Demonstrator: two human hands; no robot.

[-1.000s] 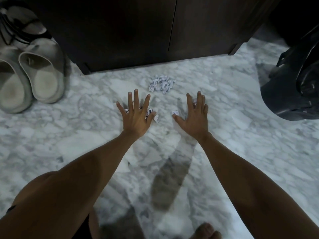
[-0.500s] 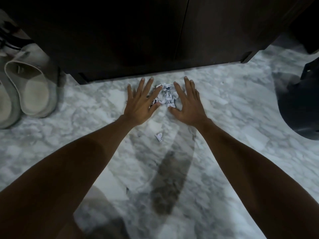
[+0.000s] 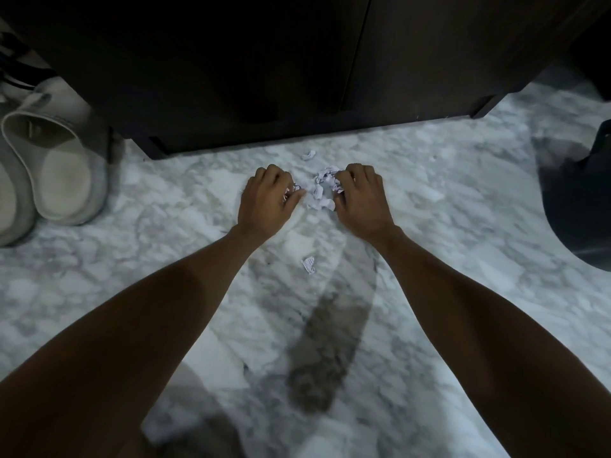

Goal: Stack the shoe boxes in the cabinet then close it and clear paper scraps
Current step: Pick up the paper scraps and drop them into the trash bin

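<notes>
Both hands, left hand [image 3: 269,201] and right hand [image 3: 358,198], curl around the paper scraps [image 3: 322,191] between them, raking the pile together for lifting. Beyond them the cabinet [image 3: 264,67] stands shut; one stray scrap [image 3: 308,264] lies nearer the wrists, another scrap [image 3: 308,155] just past the fingertips.

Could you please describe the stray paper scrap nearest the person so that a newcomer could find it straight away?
On the marble floor, look between the two forearms. The scrap lies alone there, apart from the paper pile further up.

Home entryway, slippers [image 3: 62,173], dark cabinet [image 3: 264,67]
</notes>
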